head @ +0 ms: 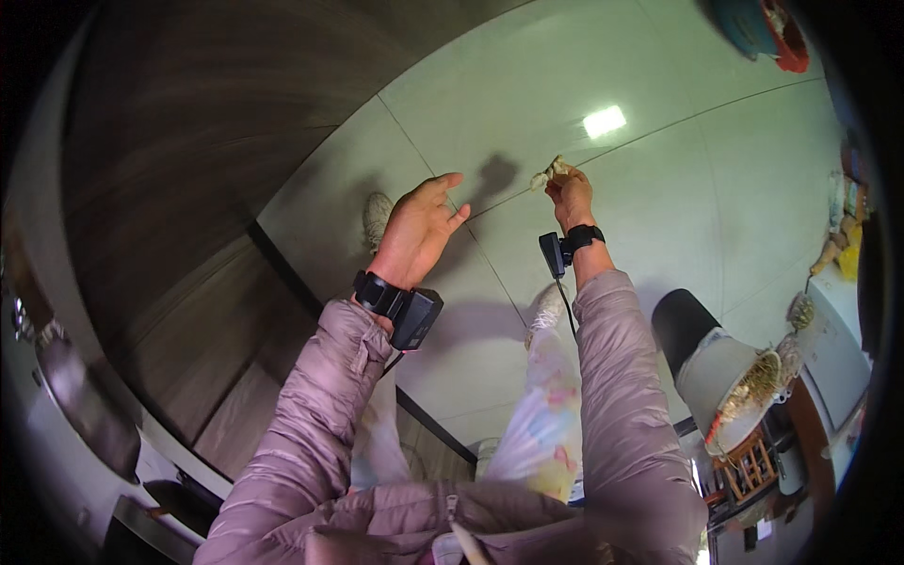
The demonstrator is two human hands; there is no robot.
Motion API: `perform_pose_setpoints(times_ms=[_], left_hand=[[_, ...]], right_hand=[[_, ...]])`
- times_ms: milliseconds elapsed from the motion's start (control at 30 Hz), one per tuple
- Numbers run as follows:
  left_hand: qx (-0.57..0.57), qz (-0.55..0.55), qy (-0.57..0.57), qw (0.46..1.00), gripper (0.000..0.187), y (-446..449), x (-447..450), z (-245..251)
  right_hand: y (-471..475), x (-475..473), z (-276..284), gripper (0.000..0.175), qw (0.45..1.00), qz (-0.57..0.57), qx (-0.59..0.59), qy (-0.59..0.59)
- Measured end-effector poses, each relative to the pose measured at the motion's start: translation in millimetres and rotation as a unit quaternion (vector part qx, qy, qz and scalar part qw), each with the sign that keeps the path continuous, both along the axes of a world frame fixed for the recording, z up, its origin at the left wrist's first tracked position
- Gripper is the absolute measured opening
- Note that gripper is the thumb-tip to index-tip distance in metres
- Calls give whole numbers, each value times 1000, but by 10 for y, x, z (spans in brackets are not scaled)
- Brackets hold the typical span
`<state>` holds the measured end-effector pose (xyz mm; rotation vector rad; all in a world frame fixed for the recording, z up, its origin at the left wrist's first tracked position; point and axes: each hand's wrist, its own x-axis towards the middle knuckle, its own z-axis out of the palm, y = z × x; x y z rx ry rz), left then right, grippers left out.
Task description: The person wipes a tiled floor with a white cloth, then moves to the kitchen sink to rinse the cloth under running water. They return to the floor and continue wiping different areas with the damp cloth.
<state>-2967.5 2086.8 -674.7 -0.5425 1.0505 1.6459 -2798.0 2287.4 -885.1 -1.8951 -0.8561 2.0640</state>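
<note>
My right hand (571, 192) is out in front of me above the floor, its fingers pinching a small crumpled pale scrap (547, 174). What the scrap is made of I cannot tell. To its left, my left hand (417, 229) holds nothing, with the thumb and fingers apart. A black strap with a boxy device (417, 319) circles my left wrist, and a similar strapped device (554, 254) is on my right wrist. Both hands are well apart, over pale floor tiles (635, 191).
Dark wood-grain cabinet fronts (205, 141) rise on the left, beside a counter with a metal basin (92, 395). At right stands a bin (706, 374) holding dry plant scraps and litter. A blue container (738, 28) with something red is at the far right. My shoes (378, 215) are on the tiles.
</note>
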Motion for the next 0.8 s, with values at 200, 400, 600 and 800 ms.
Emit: perform_pose_setpoints(times_ms=[200, 400, 600, 800], left_hand=[[-11, -200, 120, 972, 36, -374, -577, -726], [-123, -276, 157, 940, 36, -543, -812, -1158], [-133, -433, 372, 810, 36, -627, -1035, -1228], [-139, -118, -32, 983, 27, -593, -1089, -1156]], right_hand=[[-363, -203, -1200, 15, 994, -55, 62, -75], [-371, -317, -1805, 15, 922, 27, 260, -286], [-482, -734, -1807, 28, 886, 9, 241, -396], [-504, -1898, -1813, 17, 849, 120, 389, -337]])
